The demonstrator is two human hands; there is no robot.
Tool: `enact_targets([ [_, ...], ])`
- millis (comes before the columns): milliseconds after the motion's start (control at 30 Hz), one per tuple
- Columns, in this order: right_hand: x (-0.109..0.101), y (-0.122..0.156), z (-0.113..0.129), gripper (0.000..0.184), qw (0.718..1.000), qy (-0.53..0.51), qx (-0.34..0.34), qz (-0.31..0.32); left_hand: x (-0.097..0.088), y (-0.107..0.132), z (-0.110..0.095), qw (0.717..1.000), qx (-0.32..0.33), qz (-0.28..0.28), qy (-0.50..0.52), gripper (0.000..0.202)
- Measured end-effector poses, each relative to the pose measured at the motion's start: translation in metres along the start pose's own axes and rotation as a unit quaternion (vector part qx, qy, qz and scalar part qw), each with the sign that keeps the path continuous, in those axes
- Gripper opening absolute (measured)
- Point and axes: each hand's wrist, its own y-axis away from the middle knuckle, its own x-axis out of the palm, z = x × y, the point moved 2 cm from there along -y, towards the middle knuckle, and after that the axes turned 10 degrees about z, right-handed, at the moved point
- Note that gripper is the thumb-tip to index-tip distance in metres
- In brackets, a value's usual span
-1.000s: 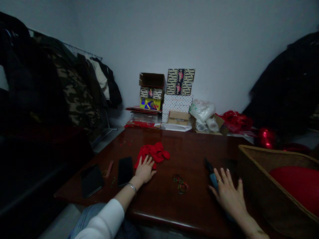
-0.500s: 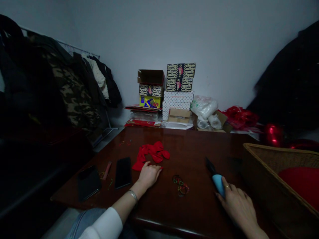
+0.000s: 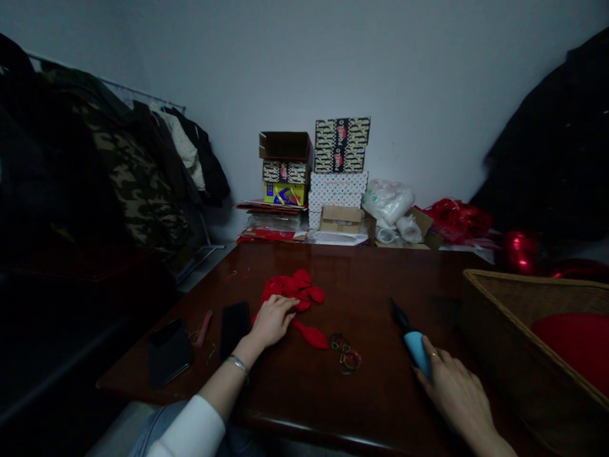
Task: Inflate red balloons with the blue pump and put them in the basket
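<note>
My left hand (image 3: 272, 319) is closed on a flat red balloon (image 3: 311, 334) that trails to the right across the dark wooden table (image 3: 304, 387). Just beyond it lies a pile of red balloons (image 3: 292, 287). My right hand (image 3: 451, 390) wraps round the blue handle of a small pump (image 3: 413, 339) whose black nozzle points away from me. Between my hands lies a small heap of coloured rubber bands (image 3: 346, 352).
Two dark phones (image 3: 235, 324) (image 3: 169, 352) and a pink stick (image 3: 204, 327) lie at the left of the table. A wicker basket (image 3: 504, 336) holding something red stands at the right. Boxes (image 3: 339, 171) and bags are stacked by the wall. Coats hang at the left.
My left hand went from lying flat on the balloon pile to pinching one balloon and drawing it out toward me. My right hand went from spread flat to closed round the pump.
</note>
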Motion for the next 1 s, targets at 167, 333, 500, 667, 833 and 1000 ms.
enact_targets([
  [167,0.004,-0.001,-0.001,0.053,1.000,-0.003,-0.002,-0.009,0.020,-0.001,-0.002,0.991,0.066,0.062,-0.102,0.043],
  [333,0.005,-0.001,-0.001,0.054,1.000,-0.005,-0.003,-0.004,0.027,-0.005,-0.004,0.986,0.057,0.078,-0.138,0.024],
  [500,0.001,0.000,0.000,0.054,1.000,-0.019,-0.003,0.001,0.027,-0.005,-0.011,0.987,0.055,0.090,-0.117,0.015],
  [667,0.002,0.000,-0.001,0.054,1.000,-0.021,0.002,0.009,0.026,-0.004,-0.015,0.987,0.023,0.098,-0.124,0.013],
  [833,0.003,0.001,-0.003,0.056,0.999,-0.031,0.009,0.016,0.031,-0.005,-0.011,0.994,-0.055,0.084,0.031,0.010],
  [1000,0.003,0.004,-0.002,0.053,1.000,-0.023,0.003,0.016,0.047,-0.009,-0.018,0.782,-0.200,0.106,0.581,0.012],
])
